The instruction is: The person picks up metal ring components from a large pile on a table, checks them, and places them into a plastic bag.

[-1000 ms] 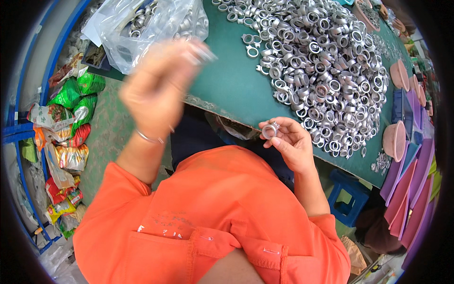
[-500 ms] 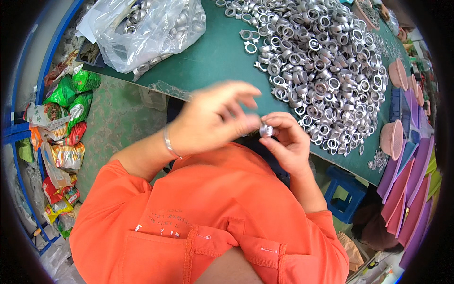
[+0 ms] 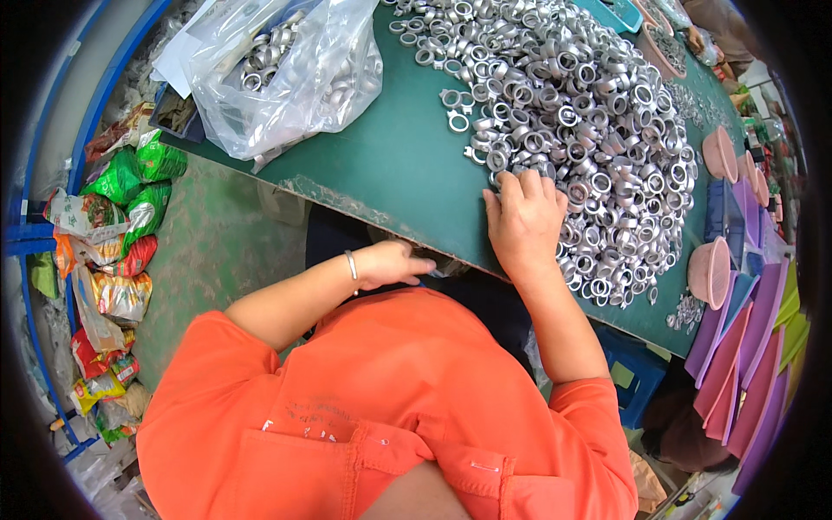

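A single view, taken from the person's head and facing steeply down over the orange-shirted chest and both forearms, which enter from the lower edge. It sits close: the shirt fills the lower third, and the right hand (image 3: 523, 221) lies near the middle of the picture. Beyond that grip the green bench (image 3: 407, 165) runs away toward the upper right, its straight edge bowed by the fisheye lens. To the left of the left hand (image 3: 390, 264) the view drops past the bench edge to the floor (image 3: 217, 251). A dark round rim closes the corners.
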`<action>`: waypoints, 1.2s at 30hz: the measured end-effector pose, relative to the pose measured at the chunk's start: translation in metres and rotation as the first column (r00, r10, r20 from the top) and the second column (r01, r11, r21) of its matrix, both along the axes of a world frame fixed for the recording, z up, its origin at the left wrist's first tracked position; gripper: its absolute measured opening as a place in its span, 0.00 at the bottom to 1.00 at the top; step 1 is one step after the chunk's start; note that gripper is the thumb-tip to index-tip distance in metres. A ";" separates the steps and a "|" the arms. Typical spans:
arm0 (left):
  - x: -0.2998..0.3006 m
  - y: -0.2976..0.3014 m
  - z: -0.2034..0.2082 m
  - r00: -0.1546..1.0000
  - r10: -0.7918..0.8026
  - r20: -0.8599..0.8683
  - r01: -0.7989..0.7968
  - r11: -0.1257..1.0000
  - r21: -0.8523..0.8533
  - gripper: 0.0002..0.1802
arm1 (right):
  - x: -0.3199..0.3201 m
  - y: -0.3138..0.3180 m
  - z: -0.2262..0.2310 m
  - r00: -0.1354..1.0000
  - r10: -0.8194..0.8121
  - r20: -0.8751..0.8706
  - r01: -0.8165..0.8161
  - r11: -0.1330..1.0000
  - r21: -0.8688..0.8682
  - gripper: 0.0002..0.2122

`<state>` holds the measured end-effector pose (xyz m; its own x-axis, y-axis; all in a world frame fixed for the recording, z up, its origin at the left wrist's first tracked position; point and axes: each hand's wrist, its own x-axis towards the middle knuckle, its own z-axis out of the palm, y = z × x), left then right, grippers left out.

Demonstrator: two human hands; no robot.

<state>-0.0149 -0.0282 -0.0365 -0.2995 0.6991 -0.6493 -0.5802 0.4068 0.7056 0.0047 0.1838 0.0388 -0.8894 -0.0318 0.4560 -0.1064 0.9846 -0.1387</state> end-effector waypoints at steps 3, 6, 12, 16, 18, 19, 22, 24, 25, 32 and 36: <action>-0.004 0.002 0.035 0.750 -0.367 -0.550 0.406 0.912 -0.055 0.20 | -0.001 0.004 -0.004 1.000 -0.009 -0.003 0.009 1.000 0.012 0.07; -0.015 0.008 0.073 0.596 -0.192 -0.780 0.346 0.938 0.034 0.11 | 0.003 0.003 -0.001 0.994 0.107 -0.029 -0.109 0.991 -0.078 0.06; -0.077 0.053 0.071 0.007 0.272 -0.962 -0.086 0.959 0.270 0.11 | 0.034 -0.009 -0.015 0.961 0.244 0.129 0.052 0.298 -0.953 0.04; -0.094 0.074 0.048 0.028 0.195 -0.980 -0.043 0.980 0.193 0.10 | 0.043 -0.012 -0.017 0.952 0.305 0.002 0.017 -0.045 -0.999 0.06; -0.090 0.071 0.048 -0.029 0.188 -0.982 0.001 0.982 0.188 0.09 | 0.044 -0.010 -0.020 0.949 0.305 -0.074 -0.080 0.006 -0.997 0.06; -0.088 0.068 0.049 -0.057 0.185 -0.981 0.023 0.983 0.183 0.09 | 0.046 -0.009 -0.022 0.945 0.307 -0.113 -0.128 0.031 -0.991 0.07; -0.074 0.054 0.051 -0.100 0.181 -0.978 0.095 0.981 0.171 0.08 | 0.052 -0.007 -0.025 0.937 0.330 -0.109 -0.087 -0.081 -0.993 0.10; -0.059 0.043 0.059 0.173 0.253 -0.952 0.014 0.966 0.259 0.08 | 0.054 -0.007 -0.027 0.934 0.336 -0.124 -0.081 -0.138 -0.987 0.12; -0.052 0.037 0.062 0.305 0.289 -0.907 -0.035 0.956 0.293 0.08 | 0.054 -0.007 -0.029 0.932 0.336 -0.134 -0.083 -0.162 -0.983 0.13; -0.013 0.010 0.053 0.872 0.469 0.135 -0.465 0.711 0.527 0.11 | 0.053 -0.008 -0.023 0.927 0.343 -0.150 -0.057 -0.266 -0.962 0.14; -0.002 0.007 0.054 0.829 0.388 0.402 -0.554 0.664 0.502 0.11 | 0.055 -0.005 -0.020 0.926 0.369 -0.084 0.087 -0.423 -0.902 0.10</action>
